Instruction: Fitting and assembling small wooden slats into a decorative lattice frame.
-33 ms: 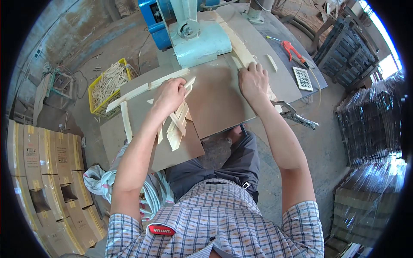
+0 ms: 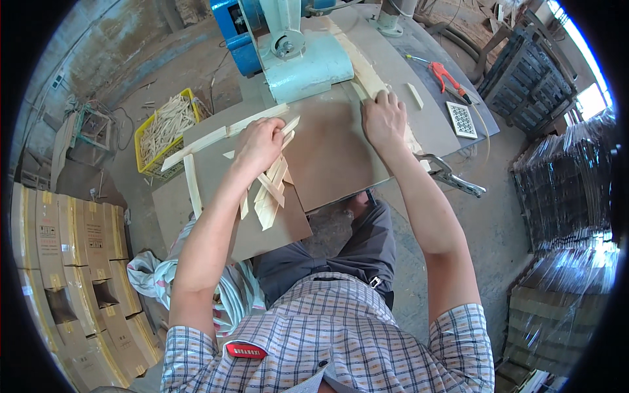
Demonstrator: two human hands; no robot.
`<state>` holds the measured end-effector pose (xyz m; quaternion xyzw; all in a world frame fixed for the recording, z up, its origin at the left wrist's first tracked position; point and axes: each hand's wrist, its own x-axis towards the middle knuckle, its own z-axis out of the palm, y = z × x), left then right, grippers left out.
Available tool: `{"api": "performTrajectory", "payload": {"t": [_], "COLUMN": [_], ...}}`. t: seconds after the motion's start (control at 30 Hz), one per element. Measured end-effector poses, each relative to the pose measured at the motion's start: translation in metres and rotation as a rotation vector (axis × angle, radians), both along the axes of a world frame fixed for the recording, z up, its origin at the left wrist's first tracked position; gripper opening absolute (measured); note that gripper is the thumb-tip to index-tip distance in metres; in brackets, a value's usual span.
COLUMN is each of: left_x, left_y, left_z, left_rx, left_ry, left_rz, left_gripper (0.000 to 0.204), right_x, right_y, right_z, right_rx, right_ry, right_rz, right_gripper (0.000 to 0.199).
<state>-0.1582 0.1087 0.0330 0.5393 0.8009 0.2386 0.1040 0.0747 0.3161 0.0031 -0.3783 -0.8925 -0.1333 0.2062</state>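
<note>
My left hand (image 2: 260, 145) is closed on a short pale wood strip (image 2: 291, 124), whose end sticks out past the fingers. Below it, a loose pile of wood strips (image 2: 270, 200) lies crosswise on the brown board (image 2: 288, 230). My right hand (image 2: 385, 119) rests with bent fingers over the near end of a small wood piece (image 2: 359, 92), against a long wooden guide (image 2: 364, 71); its fingertips are partly hidden. Beyond both hands stands a machine with a light green rounded housing (image 2: 311, 69).
Longer wood strips (image 2: 196, 147) lie at the left of the board. Locking pliers (image 2: 452, 177) grip its right edge. Red-handled pliers (image 2: 445, 77) and a patterned white tile (image 2: 460, 120) lie at right. A yellow basket of sticks (image 2: 167, 131) and stacked cartons (image 2: 72, 255) stand left.
Both hands stay almost in place; my right hand has shifted very slightly away from me. Nothing has visibly been let go or taken hold of.
</note>
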Motion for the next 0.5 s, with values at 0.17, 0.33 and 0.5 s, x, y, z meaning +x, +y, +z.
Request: {"api": "performTrajectory", "payload": {"t": [0.17,0.33,0.5], "left_x": [0.011,0.031,0.059], "left_y": [0.012,0.033,0.045], "left_z": [0.002,0.001,-0.002], "left_rx": [0.159,0.158,0.079], "left_ry": [-0.455,-1.068,-1.167], "left_rz": [0.032,0.025,-0.028], "left_gripper": [0.025,0.021,0.023], "right_x": [-0.024,0.0,0.015], "right_y": [0.006,-0.065,-0.096], "right_z": [0.011,0.018,0.013], "right_rx": [-0.021,-0.526,-0.471], "right_ry": [0.081,0.561,0.504], "right_rz": [0.051,0.427,0.42], "right_gripper": [0.016,0.024,0.017]}}
